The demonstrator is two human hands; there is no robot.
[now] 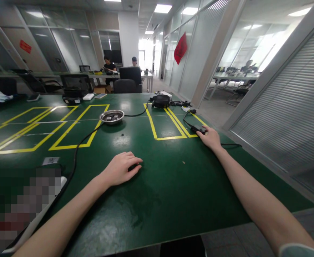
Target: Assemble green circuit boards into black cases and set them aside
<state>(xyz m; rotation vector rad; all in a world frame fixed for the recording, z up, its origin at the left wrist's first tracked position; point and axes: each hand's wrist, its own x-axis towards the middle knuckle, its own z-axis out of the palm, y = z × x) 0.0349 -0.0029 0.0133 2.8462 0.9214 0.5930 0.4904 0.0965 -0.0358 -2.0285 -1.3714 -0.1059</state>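
Note:
My left hand (123, 167) rests on the green tabletop (157, 200), its fingers loosely bent, thumb apart from them, with nothing seen in its grasp. At the right side of the table, my right hand (210, 137) has its fingers over a small black corded device (197, 129), which the hand partly covers. A black cord loops from that device up to a dark plug-like end (192, 111). Another stretch of black cable (230, 145) comes out beyond my right wrist. The exact kind of the device cannot be made out.
Yellow tape outlines (170, 137) mark the table. A round metal bowl (112, 117) with small metal parts stands mid-table, a black cable (75, 157) passing by it. Black gear (161, 101) lies at the far edge. A blurred patch covers the lower left. People sit farther back.

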